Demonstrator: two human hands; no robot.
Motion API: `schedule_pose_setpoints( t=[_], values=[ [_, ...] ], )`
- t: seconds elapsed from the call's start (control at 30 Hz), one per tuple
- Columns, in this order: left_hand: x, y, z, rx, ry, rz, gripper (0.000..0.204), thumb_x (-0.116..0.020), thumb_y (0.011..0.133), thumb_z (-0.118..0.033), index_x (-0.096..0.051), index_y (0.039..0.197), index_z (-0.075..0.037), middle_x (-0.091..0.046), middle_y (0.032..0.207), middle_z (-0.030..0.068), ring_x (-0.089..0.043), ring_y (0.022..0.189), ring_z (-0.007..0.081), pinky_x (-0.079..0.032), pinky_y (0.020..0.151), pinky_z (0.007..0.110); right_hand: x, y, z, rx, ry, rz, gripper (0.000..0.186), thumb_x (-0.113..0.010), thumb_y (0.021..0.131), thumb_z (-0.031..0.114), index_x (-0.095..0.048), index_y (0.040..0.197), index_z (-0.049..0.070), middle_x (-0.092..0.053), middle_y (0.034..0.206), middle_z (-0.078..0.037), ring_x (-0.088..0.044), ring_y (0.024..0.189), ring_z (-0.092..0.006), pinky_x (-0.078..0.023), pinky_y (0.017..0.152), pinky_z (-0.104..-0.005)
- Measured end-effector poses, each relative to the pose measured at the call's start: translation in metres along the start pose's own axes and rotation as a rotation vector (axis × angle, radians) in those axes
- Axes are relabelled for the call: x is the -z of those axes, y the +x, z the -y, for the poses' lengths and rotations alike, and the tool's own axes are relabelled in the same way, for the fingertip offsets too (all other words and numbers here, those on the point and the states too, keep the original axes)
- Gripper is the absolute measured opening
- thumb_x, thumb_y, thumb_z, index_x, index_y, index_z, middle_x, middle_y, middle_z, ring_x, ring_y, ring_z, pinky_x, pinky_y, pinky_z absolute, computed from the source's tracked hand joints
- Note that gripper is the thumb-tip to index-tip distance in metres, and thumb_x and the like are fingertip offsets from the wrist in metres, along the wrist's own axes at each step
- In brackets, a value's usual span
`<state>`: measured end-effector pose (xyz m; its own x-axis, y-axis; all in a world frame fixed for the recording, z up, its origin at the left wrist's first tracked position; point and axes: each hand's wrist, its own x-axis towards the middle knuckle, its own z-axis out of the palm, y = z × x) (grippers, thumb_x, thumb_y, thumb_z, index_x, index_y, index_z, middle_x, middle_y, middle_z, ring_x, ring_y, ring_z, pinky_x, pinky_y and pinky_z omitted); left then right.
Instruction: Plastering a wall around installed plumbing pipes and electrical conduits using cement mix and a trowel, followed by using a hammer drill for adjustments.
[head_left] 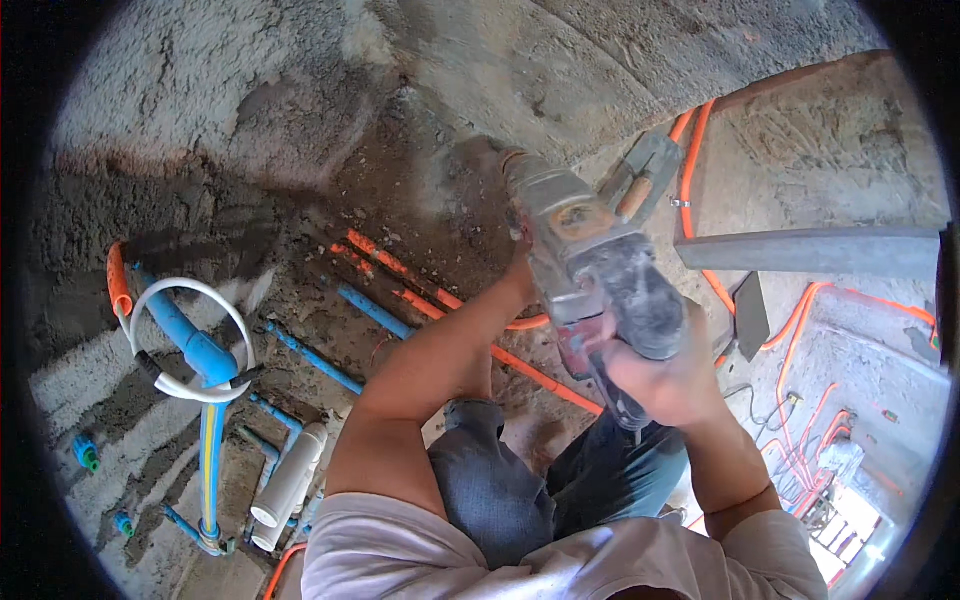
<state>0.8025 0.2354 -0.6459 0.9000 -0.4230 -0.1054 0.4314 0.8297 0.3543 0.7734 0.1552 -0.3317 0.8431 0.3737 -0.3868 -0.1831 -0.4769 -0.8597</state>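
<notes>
A dusty rotary hammer [590, 250] runs diagonally across the middle, its front end toward the rough corner at the top. My right hand [655, 380] is closed around its rear handle, slightly blurred. My left hand [523, 268] is at the left side of its front part; the tool hides most of those fingers. Dust blurs the tool's front end, and I cannot make out a bit. Dark broken mortar [430, 190] lies in the corner ahead of it. Beneath my left forearm pass orange conduits [540, 375] and a blue pipe [372, 308].
A trowel [645, 175] with a wooden handle lies right of the tool. A grey metal bar [820, 252] juts in from the right, near a dark flat plate [752, 315]. At left are a coiled white hose [245, 325], a thick blue pipe [185, 325] and white pipes [288, 485].
</notes>
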Motion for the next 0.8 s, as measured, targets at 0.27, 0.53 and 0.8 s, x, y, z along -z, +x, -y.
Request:
schedule_pose_setpoints(
  t=[0.27,0.53,0.8],
  values=[
    [-0.101,-0.028,-0.009,0.003,0.031,-0.375,0.038,-0.049,0.094,-0.028,-0.05,0.126,-0.007,-0.057,0.116,0.0066,-0.053,0.106,0.0159,-0.043,0.093,0.032,0.033,-0.035,0.009,-0.063,-0.267,-0.218,0.028,-0.056,0.063,-0.012,-0.057,0.089,-0.001,-0.058,0.066,-0.006,-0.057,0.055,-0.0151,-0.046,0.049,-0.0271],
    [-0.06,-0.03,0.012,-0.136,0.008,-0.36,0.037,-0.051,0.094,-0.032,-0.055,0.121,-0.007,-0.06,0.109,0.0024,-0.055,0.1,0.0141,-0.046,0.088,0.031,0.001,-0.031,0.007,-0.182,0.087,-0.13,0.017,-0.06,0.068,-0.003,-0.058,0.084,0.003,-0.059,0.073,-0.002,-0.059,0.066,-0.0121,-0.047,0.061,-0.0264],
    [-0.044,-0.054,0.005,0.009,0.136,-0.417,0.042,-0.049,0.095,-0.035,-0.052,0.125,-0.006,-0.058,0.116,0.0058,-0.055,0.105,0.017,-0.045,0.091,0.034,-0.029,-0.042,-0.011,-0.081,0.072,0.001,0.032,-0.057,0.068,-0.009,-0.055,0.097,0.003,-0.057,0.083,-0.003,-0.057,0.074,-0.0107,-0.046,0.069,-0.0247]
  ],
)
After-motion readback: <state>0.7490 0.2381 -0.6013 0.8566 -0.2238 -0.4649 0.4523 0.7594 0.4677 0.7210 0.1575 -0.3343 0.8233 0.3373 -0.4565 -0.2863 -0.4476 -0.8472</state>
